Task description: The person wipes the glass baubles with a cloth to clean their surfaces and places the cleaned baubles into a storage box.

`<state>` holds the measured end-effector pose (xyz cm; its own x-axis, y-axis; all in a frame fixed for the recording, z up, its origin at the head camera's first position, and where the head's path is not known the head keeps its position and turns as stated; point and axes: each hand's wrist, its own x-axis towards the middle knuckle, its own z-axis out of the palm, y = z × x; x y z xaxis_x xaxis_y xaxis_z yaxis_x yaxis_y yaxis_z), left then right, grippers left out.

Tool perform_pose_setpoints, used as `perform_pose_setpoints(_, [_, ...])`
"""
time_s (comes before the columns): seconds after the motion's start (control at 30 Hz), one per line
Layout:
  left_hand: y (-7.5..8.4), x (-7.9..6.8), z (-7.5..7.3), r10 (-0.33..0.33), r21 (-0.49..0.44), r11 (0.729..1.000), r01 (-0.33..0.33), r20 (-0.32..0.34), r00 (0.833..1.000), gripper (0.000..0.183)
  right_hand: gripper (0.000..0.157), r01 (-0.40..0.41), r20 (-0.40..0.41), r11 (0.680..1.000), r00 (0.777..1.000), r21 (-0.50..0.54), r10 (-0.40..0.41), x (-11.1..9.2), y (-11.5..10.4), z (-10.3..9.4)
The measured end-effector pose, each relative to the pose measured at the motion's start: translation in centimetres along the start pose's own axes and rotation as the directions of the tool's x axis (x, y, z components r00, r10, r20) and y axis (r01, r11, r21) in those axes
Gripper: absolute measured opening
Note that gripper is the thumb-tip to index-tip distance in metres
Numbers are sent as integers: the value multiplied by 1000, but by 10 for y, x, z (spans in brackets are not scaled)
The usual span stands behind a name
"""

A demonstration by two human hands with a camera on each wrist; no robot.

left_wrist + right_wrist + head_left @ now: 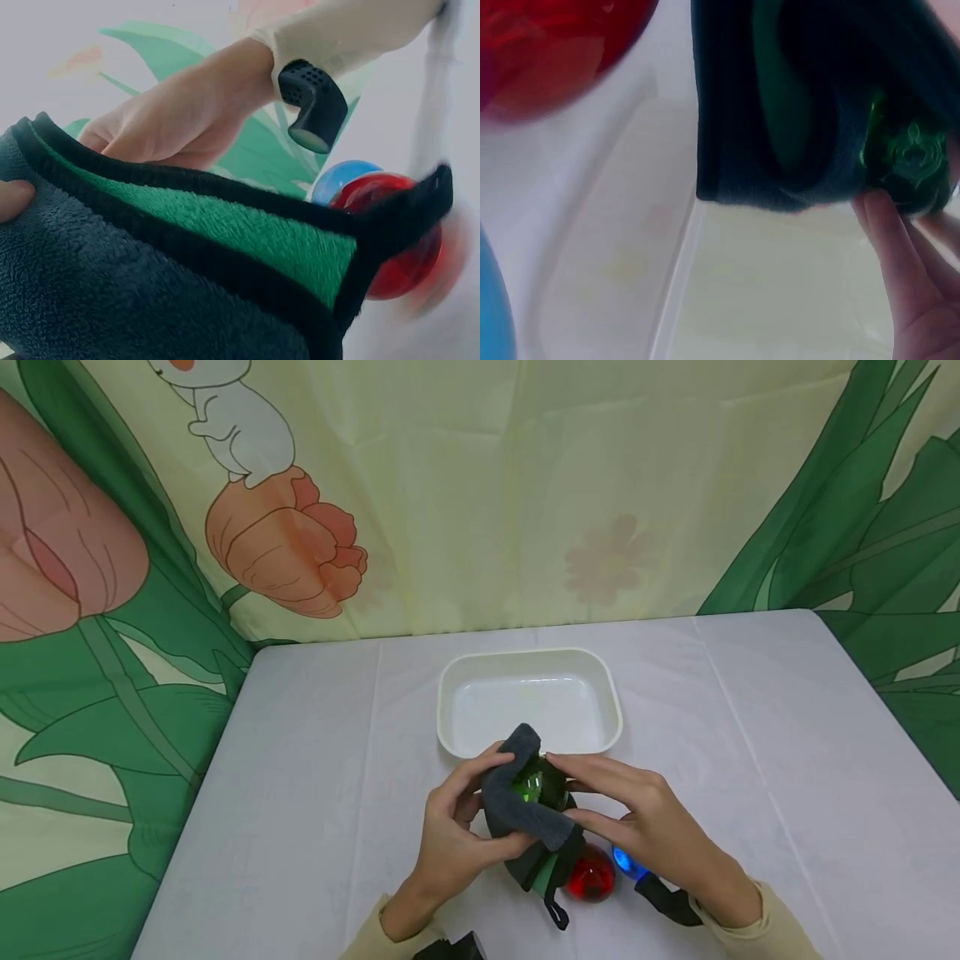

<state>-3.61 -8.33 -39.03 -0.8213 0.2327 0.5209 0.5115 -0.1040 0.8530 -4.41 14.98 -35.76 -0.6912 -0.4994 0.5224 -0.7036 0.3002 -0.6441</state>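
Note:
A dark grey towel with a green underside (517, 806) is wrapped partly round a clear green ball (540, 782). My left hand (461, 835) grips the towel from the left, its thumb across the near fold. From the right, my right hand (637, 810) pinches the green ball, fingertips at its far side and thumb by the towel's edge. In the left wrist view the towel (150, 277) hangs with its black hem and a loop showing. The right wrist view shows a raised pattern on the green ball (911, 157); the towel hides part of it.
Beyond the hands stands a white rectangular basin (450, 702). A clear red ball (591, 875) lies close to the towel's near end, with a blue ball (628, 862) beside it, partly under the right hand. A white cloth (300, 793) covers the table; a printed curtain (480, 510) hangs behind.

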Motion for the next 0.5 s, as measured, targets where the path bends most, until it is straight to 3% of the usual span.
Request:
perform_pose_setpoints(0.17, [0,1,-2,9,-14,1000,-9,7,1000,66,47,122,-16,992,992,-26,-123,4,1,-3])
perform_pose_setpoints(0.33, [0,0,-1,20,-30,999,-20,10,1000,66,32,278,-37,960,960,-10,-278,7,4,-1])
perform_pose_setpoints(0.5, [0,0,-1,19,-33,999,-18,18,1000,67,31,286,-50,958,957,0,-286,6,4,0])
